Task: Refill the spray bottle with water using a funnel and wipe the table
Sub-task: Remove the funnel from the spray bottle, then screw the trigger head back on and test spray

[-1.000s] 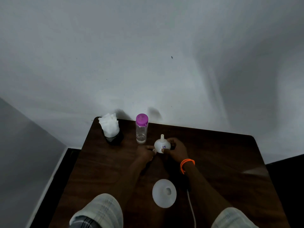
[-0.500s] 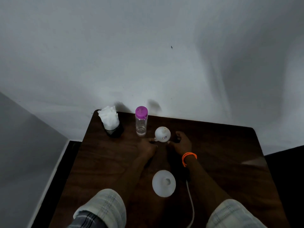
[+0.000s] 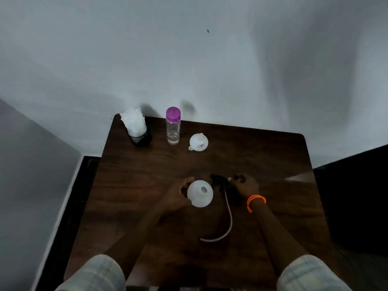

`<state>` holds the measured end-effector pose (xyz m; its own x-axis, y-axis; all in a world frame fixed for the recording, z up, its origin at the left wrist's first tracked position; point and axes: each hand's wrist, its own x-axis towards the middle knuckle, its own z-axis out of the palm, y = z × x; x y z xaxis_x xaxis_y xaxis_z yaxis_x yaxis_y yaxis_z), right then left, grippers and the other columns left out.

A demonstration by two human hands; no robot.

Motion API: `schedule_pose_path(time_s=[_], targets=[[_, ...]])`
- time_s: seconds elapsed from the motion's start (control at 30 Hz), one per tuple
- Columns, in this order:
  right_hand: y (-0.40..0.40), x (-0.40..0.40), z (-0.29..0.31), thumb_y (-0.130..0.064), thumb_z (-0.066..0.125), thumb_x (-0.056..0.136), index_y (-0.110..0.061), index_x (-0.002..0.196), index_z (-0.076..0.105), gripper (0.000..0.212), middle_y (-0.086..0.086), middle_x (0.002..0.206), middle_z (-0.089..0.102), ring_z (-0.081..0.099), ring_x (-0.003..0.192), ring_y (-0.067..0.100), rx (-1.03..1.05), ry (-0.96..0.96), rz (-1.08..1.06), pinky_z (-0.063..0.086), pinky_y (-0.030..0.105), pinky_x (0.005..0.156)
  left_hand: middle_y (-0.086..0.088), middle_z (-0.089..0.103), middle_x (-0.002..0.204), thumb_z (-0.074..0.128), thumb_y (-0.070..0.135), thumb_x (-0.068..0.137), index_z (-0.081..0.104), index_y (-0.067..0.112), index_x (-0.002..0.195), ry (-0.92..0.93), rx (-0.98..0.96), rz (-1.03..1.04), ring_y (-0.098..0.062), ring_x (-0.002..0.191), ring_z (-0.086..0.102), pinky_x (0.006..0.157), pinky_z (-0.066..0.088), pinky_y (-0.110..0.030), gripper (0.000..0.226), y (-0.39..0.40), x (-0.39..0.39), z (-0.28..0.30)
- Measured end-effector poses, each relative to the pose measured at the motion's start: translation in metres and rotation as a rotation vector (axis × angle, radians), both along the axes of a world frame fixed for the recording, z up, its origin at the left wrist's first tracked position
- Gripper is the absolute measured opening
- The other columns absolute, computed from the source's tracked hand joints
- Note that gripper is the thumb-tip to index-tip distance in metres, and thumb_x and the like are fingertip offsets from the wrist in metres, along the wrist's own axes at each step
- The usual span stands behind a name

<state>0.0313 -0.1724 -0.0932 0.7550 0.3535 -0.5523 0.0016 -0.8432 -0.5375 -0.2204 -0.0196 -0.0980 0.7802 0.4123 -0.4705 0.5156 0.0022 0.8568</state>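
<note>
Hands at spray bottle, funnel, water bottle, tissues behind

left hand: curled against spray bottle, its left side | right hand: fingers pinched, right of bottle, orange-banded wrist
</note>
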Motion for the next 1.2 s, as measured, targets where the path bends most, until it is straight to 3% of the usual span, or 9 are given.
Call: schedule_pose_path(time_s=[0.13,0.23,0.47,0.6,0.7,0.8,0.87,1.03,1.2], targets=[[0.005,-0.014,0.004,-0.044,0.084,0.078,-0.011,0.13,0.063,0.065,0.007,0.119,0.065,0.062,0.113,0.027,-0.049,-0.001,0.11,0.047,0.033,0.092,0.002,0.031,0.159,0.091,0.03,0.067,0.028,0.018,0.156,-0.014,0.11,0.004,-0.011,0.144,0.03,0.12,0.027,-0.034,0.109,-0.025,-0.004,-0.01],[0.016,-0.023,0.006,-0.038,0.086,0.075,-0.009,0.108,0.069,0.047,0.007,0.103,0.07,0.064,0.093,0.024,-0.126,-0.019,0.186,0.047,0.03,0.075,0.006,0.03,0.158,0.097,0.031,0.055,0.026,0.021,0.157,0.0,0.204,0.1,-0.011,0.141,0.029,0.118,0.027,-0.034,0.125,-0.037,0.009,-0.004],[0.024,-0.031,-0.007,-0.029,0.092,0.064,-0.006,0.096,0.071,0.044,0.008,0.093,0.069,0.067,0.085,0.024,-0.178,-0.05,0.125,0.051,0.031,0.069,-0.003,0.042,0.154,0.098,0.035,0.053,0.038,0.014,0.152,-0.019,0.3,0.029,-0.018,0.14,0.041,0.119,0.033,-0.042,0.118,-0.039,0.02,-0.005],[0.015,-0.033,0.004,-0.016,0.097,0.057,-0.011,0.091,0.064,0.048,0.008,0.093,0.068,0.067,0.084,0.024,-0.099,0.071,-0.003,0.06,0.037,0.067,-0.008,0.043,0.152,0.097,0.031,0.057,0.041,0.014,0.15,-0.041,0.389,-0.025,-0.021,0.138,0.04,0.119,0.031,-0.043,0.11,-0.036,0.018,-0.002],[0.007,-0.028,0.012,-0.01,0.097,0.057,-0.01,0.086,0.061,0.046,0.012,0.091,0.069,0.07,0.082,0.024,-0.024,0.148,-0.083,0.059,0.034,0.056,-0.006,0.048,0.149,0.096,0.036,0.057,0.044,0.011,0.148,-0.072,0.431,-0.046,-0.009,0.133,0.04,0.118,0.031,-0.035,0.108,-0.032,0.012,0.0],[-0.001,-0.027,0.026,0.004,0.091,0.061,-0.012,0.075,0.052,0.044,0.02,0.09,0.068,0.071,0.083,0.033,0.172,0.269,-0.238,0.062,0.043,0.061,0.001,0.05,0.146,0.096,0.037,0.054,0.048,0.012,0.145,-0.101,0.476,0.012,-0.005,0.129,0.041,0.116,0.031,-0.029,0.106,-0.032,0.0,0.008],[-0.004,-0.027,0.043,0.011,0.084,0.068,-0.01,0.083,0.055,0.039,0.022,0.09,0.068,0.07,0.081,0.033,0.289,0.366,-0.323,0.06,0.037,0.055,0.004,0.048,0.141,0.098,0.031,0.053,0.05,0.011,0.144,-0.098,0.493,0.035,-0.005,0.127,0.039,0.116,0.03,-0.031,0.104,-0.033,-0.008,0.016],[-0.006,-0.011,0.097,0.002,0.084,0.07,0.004,0.1,0.072,0.032,0.017,0.081,0.07,0.068,0.058,0.019,0.396,0.438,-0.308,0.055,0.027,0.046,0.001,0.046,0.136,0.097,0.028,0.05,0.051,0.02,0.138,-0.026,0.444,0.093,-0.017,0.123,0.047,0.108,0.044,-0.047,0.1,-0.034,-0.029,0.036],[0.002,0.004,0.165,-0.002,0.072,0.087,-0.007,0.09,0.07,0.006,0.005,0.073,0.071,0.07,0.056,0.008,0.555,0.466,-0.357,0.056,0.021,0.049,0.01,0.044,0.125,0.091,0.043,0.041,0.054,0.027,0.13,-0.034,0.452,0.135,-0.003,0.108,0.048,0.091,0.048,-0.027,0.097,-0.032,-0.047,0.061]])
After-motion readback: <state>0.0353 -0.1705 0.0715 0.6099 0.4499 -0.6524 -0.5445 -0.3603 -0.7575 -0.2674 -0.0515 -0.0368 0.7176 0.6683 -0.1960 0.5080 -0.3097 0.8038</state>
